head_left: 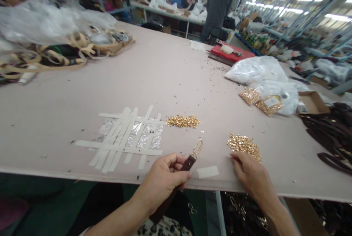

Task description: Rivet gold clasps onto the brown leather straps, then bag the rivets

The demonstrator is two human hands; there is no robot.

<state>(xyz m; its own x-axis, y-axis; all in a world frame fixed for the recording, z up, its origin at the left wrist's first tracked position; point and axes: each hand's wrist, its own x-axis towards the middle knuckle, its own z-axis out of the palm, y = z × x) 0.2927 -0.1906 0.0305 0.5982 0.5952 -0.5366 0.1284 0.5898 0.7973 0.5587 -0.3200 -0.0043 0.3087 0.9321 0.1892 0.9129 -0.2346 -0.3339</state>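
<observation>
My left hand (167, 173) is closed around a dark brown leather strap (189, 163), holding it just over the table's front edge. At the strap's upper end is a gold snap hook (197, 148), pointing up and away from me. The strap's other end hangs down toward my lap. My right hand (251, 173) rests at the near side of a pile of small gold metal pieces (244, 144). Its thumb and fingertips are drawn together by the pile's left edge; anything between them is too small to make out. A second gold pile (183, 121) lies farther left.
Tape strips (121, 133) cover clear plastic on the table (123, 78). Plastic bags (258, 69), an open cardboard box (313, 103) and dark straps (330, 133) lie right; tan straps (66, 60) lie left. Below the edge is a bin (218, 210). Two people stand at the back.
</observation>
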